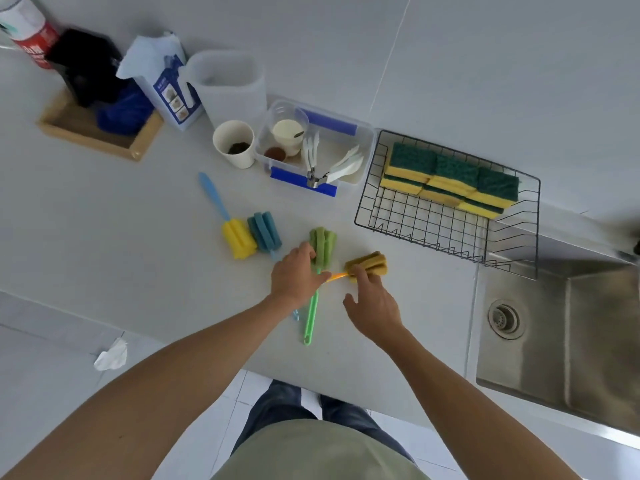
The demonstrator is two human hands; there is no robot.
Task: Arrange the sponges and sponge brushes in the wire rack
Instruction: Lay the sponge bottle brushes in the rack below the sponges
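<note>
Reaching in, my left hand (296, 277) lay loosely open on the green brush (322, 247); my right hand (372, 303) pinched the mustard brush (369, 264). Lifting each by its handle seemed wisest before the wire rack (450, 233).

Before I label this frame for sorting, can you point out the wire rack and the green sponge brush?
wire rack (446, 233), head view, on its front wire wall.
green sponge brush (322, 245), head view, on its foam head.

A paper cup (233, 143) stands beside a clear plastic box (360, 133).
</note>
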